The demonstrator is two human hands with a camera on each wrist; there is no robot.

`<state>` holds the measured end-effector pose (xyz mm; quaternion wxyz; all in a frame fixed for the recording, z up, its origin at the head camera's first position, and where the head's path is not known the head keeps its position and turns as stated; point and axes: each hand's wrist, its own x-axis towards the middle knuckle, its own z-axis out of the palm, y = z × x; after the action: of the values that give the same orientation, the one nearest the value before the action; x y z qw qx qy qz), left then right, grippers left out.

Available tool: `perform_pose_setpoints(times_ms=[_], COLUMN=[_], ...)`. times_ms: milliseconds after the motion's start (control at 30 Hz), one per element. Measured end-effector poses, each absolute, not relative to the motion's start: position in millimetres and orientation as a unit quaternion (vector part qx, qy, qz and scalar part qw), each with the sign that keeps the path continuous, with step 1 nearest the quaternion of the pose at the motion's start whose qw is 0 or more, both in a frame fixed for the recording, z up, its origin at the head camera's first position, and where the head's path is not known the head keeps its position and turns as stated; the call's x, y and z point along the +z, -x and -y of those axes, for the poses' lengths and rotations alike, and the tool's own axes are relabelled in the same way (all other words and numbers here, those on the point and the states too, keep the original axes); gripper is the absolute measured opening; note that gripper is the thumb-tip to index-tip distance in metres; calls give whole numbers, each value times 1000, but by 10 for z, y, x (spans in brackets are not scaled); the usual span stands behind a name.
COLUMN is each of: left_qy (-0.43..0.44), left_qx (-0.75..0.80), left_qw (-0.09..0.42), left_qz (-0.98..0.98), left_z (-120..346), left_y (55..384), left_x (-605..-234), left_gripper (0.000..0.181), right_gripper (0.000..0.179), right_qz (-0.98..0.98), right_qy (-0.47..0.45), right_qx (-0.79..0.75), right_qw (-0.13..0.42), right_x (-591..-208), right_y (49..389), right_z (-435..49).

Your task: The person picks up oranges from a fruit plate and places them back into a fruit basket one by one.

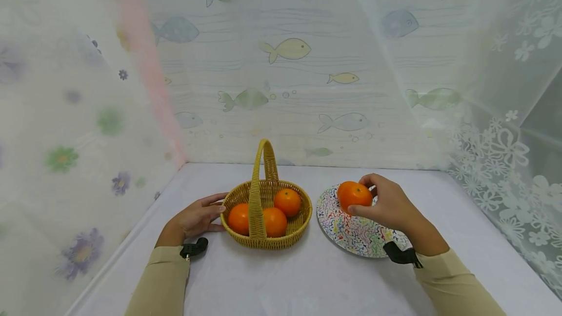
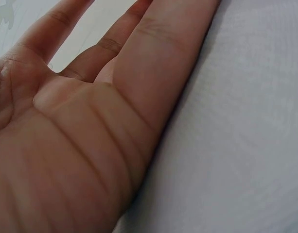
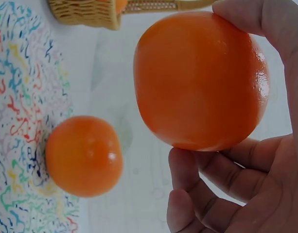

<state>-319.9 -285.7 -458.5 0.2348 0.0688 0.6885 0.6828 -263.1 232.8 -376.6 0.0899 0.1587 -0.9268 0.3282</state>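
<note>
My right hand (image 1: 388, 204) pinches an orange (image 3: 202, 82) between thumb and fingertips, above the plate's far part. Behind it a second orange (image 3: 84, 156) sits on the round plate (image 1: 351, 238), which bears a multicoloured squiggle pattern. In the head view the held orange partly covers that second one. Left of the plate stands a yellow wicker basket (image 1: 281, 244) with a tall arched handle (image 1: 256, 184). Three oranges (image 1: 287, 202) lie inside it. At the basket's left side, my left hand (image 1: 197, 218) has its fingers extended, fingertips right at the rim.
A white cloth (image 1: 281, 282) covers the table. Behind it hangs a pale curtain (image 1: 290, 87) printed with fish, and a flower-printed sheet (image 1: 83, 208) rises on the left. White lace-like flowers (image 1: 500, 160) mark the sheer cloth on the right. Each wrist wears a black band.
</note>
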Motion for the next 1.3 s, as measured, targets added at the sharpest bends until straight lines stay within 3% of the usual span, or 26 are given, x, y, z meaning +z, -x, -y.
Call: perform_pose_setpoints(times_ms=[667,1300], left_qy=[-66,-68], left_qx=[681,678], left_qw=[239,238], left_qz=[-689,-692], left_z=[2866,2868], left_y=[3181,3207], left_x=[-4591,-4579], left_gripper=[67,66], right_gripper=[58,67], right_qz=[906,886], right_qy=[-149,-135], right_qx=[381,438], right_qw=[109,66], right_x=[-3485,-3553], right_y=[2717,2733], right_z=[-2090,-1875])
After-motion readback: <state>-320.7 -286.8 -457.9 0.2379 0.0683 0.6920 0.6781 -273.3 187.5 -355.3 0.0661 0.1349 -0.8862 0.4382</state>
